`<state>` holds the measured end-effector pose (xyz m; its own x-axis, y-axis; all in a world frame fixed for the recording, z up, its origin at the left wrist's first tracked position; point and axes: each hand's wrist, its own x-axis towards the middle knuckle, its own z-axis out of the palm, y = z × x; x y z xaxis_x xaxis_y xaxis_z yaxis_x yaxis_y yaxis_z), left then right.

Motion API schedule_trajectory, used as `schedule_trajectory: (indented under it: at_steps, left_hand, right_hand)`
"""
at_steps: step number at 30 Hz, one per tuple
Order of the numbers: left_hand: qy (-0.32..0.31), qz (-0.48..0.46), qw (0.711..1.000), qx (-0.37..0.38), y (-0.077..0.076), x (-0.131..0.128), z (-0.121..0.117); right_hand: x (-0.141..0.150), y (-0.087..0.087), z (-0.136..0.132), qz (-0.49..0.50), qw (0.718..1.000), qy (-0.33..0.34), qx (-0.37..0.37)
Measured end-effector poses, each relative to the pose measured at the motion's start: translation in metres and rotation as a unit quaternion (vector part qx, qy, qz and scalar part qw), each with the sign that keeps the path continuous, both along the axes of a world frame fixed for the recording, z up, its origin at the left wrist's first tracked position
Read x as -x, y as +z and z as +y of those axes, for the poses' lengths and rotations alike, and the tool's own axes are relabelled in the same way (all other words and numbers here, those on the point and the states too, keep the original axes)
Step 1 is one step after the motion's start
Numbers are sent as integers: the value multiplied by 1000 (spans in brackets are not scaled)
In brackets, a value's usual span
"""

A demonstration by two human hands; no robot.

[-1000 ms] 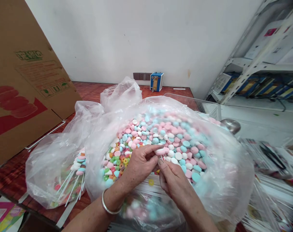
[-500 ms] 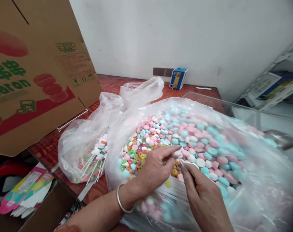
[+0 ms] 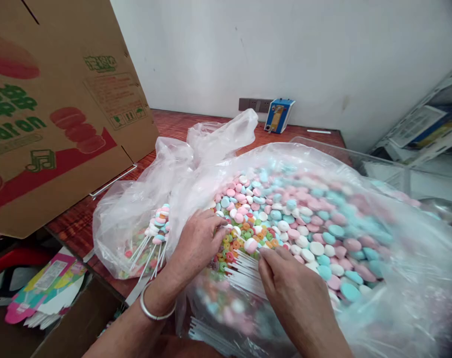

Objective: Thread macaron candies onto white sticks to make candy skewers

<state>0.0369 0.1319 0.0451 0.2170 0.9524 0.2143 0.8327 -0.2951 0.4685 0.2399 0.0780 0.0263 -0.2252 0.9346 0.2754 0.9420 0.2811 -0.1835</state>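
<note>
A big clear plastic bag (image 3: 390, 278) lies open on the table, full of pink, blue and white round candies (image 3: 304, 219) with small coloured ring candies (image 3: 244, 238) at its near side. My left hand (image 3: 196, 243) rests with curled fingers on the ring candies at the bag's left rim; whether it grips any is hidden. My right hand (image 3: 285, 283) pinches at the top of a bundle of white sticks (image 3: 244, 273) beside a pink and white candy (image 3: 251, 244). A smaller bag (image 3: 125, 219) on the left holds finished candy skewers (image 3: 156, 233).
A large printed cardboard box (image 3: 54, 114) leans at the left over the red wooden table (image 3: 173, 124). A blue and white small device (image 3: 280, 115) stands by the wall sockets. Clear containers and shelves sit at the right. Coloured flat cartons (image 3: 43, 288) lie below the table edge.
My left hand has moved left and down from the pinch with my right hand onto the ring candies. My right hand has shifted left to the white sticks. The camera has dipped slightly.
</note>
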Motion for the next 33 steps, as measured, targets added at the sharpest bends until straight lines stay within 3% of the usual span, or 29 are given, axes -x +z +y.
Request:
schedule_trajectory:
  at_steps: [6,13,21,29,33]
  left_hand:
    - [18,46,998,34,-11,-6,2]
    - [19,44,998,34,-16,-6,5]
    - [43,-14,998,42,-14,-4,4]
    - [19,-44,995,90,-8,-3,4]
    - [31,-93,990,101,-9,-2,4]
  right_hand:
    - [15,20,-2,-140,989,-21,39]
    - [21,37,3,-174,983,-7,64]
    - [20,39,-1,-160,984,3,72]
    - [45,43,4,-171,981,-33,87]
    - [50,36,6,-152,984,-44,78]
